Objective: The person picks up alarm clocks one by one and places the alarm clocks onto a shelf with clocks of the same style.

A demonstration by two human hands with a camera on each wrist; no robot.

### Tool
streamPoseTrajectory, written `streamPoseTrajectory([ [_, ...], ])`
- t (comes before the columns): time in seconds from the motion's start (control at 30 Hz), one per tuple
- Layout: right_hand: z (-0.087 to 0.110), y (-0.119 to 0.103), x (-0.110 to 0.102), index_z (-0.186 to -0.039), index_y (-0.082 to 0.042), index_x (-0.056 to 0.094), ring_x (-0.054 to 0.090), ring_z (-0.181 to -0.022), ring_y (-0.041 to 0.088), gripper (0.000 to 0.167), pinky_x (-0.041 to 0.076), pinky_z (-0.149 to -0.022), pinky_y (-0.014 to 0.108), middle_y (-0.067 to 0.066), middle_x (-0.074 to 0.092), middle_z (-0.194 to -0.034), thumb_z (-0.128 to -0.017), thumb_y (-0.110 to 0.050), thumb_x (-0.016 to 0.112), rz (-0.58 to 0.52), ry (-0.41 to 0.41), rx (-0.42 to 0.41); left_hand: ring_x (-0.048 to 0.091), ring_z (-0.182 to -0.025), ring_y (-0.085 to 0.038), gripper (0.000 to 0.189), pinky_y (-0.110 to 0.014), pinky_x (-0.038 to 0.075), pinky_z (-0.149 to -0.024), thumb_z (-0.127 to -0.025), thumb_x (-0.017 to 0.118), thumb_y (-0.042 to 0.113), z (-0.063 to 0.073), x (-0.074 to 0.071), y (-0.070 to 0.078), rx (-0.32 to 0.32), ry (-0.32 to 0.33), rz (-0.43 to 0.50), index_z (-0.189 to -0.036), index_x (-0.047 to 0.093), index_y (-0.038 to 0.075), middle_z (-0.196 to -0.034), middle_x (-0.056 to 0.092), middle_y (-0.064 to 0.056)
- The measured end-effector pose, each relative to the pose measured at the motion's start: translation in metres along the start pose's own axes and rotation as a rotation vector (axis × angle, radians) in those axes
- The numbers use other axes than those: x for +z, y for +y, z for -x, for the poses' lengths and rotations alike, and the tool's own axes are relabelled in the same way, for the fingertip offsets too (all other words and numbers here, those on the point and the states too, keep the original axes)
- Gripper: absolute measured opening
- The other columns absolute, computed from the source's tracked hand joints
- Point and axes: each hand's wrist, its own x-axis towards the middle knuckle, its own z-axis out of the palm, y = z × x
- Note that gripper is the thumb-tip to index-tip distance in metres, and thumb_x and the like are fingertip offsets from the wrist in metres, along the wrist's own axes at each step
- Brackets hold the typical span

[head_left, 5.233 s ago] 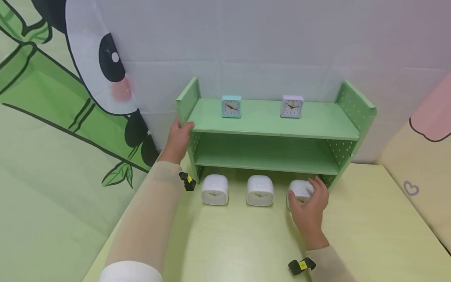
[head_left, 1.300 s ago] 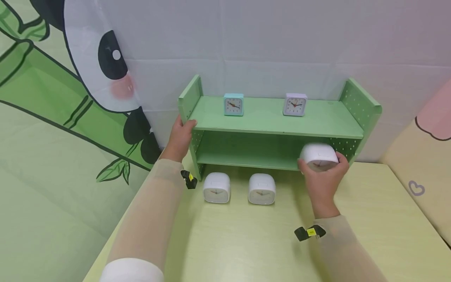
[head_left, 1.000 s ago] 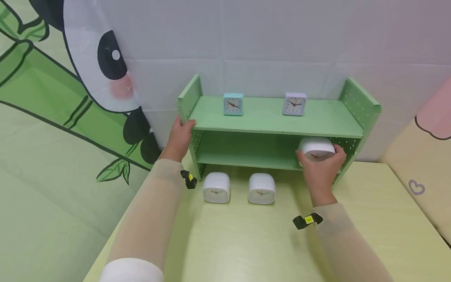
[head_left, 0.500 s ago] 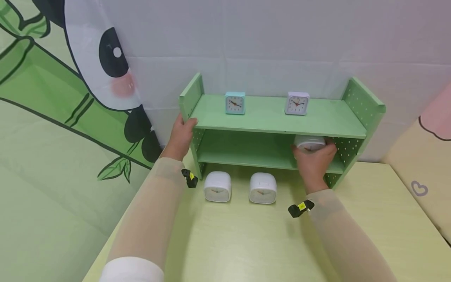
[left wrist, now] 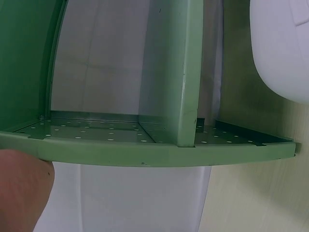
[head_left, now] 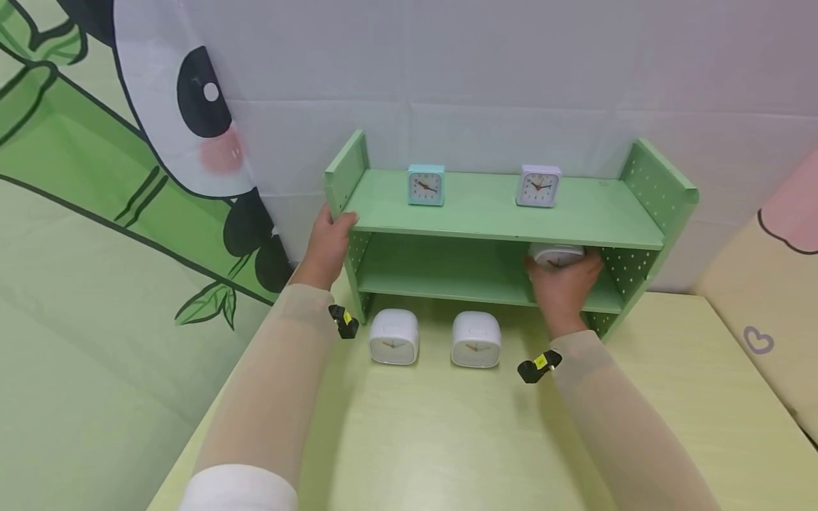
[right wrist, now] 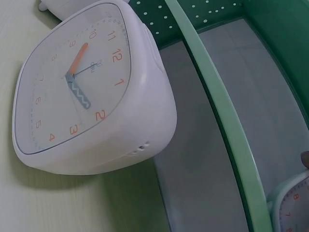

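My right hand (head_left: 562, 287) grips a white rounded alarm clock (head_left: 557, 254) inside the lower level of a green two-tier shelf (head_left: 441, 266), toward its right end. Thumb and fingers lie on either side of this clock and cover part of its face; whether its base rests on the board I cannot tell. In the right wrist view, an edge of the held clock (right wrist: 293, 208) shows at the lower right beside a fingertip (right wrist: 305, 158). My left hand (head_left: 326, 245) holds the shelf's left side panel, thumb in front, the other fingers mostly hidden behind.
Two more white alarm clocks, a left one (head_left: 393, 337) and a middle one (head_left: 476, 339), stand on the pale table (head_left: 422, 426) before the shelf. A small blue clock (head_left: 426, 185) and a lilac clock (head_left: 539, 186) stand on the top board. A printed cloth (head_left: 498, 64) hangs behind.
My right hand has lifted the right-hand white clock off the table, carried it up into the shelf's lower level, and shifted it inward and slightly left. The left hand keeps its hold.
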Motion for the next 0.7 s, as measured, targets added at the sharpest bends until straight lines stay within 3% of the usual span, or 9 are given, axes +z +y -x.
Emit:
streamPoseTrajectory([
  [0.23, -0.002, 0.003, 0.001, -0.157, -0.009, 0.019, 0.035, -0.137, 0.030, 0.113, 0.034, -0.114, 0.041, 0.015, 0.030, -0.151, -0.076, -0.043, 0.090, -0.007, -0.007, -0.011, 0.037, -0.143, -0.023, 0.060, -0.048, 0.027, -0.119, -0.104, 0.052, 0.027, -0.002, -0.001, -0.002, 0.007, -0.003, -0.013, -0.160, 0.033, 0.020, -0.156, 0.042, -0.005],
  [0.5, 0.000, 0.003, -0.005, -0.161, -0.015, 0.013, 0.035, -0.138, 0.023, 0.126, 0.031, -0.115, 0.032, 0.011, 0.028, -0.154, -0.071, -0.050, 0.093, -0.090, -0.044, 0.040, 0.039, -0.141, -0.022, 0.059, -0.048, 0.029, -0.119, -0.104, 0.052, 0.027, -0.002, -0.001, -0.003, 0.007, -0.008, -0.010, -0.160, 0.033, 0.020, -0.154, 0.044, -0.004],
  [0.7, 0.007, 0.005, -0.015, -0.160, -0.015, 0.016, 0.033, -0.141, 0.020, 0.120, 0.026, -0.116, 0.029, 0.009, 0.028, -0.155, -0.073, -0.045, 0.092, -0.122, -0.033, -0.018, 0.039, -0.140, -0.022, 0.059, -0.047, 0.029, -0.118, -0.104, 0.052, 0.026, -0.003, -0.002, -0.003, 0.009, -0.007, 0.006, -0.160, 0.033, 0.019, -0.154, 0.044, -0.006],
])
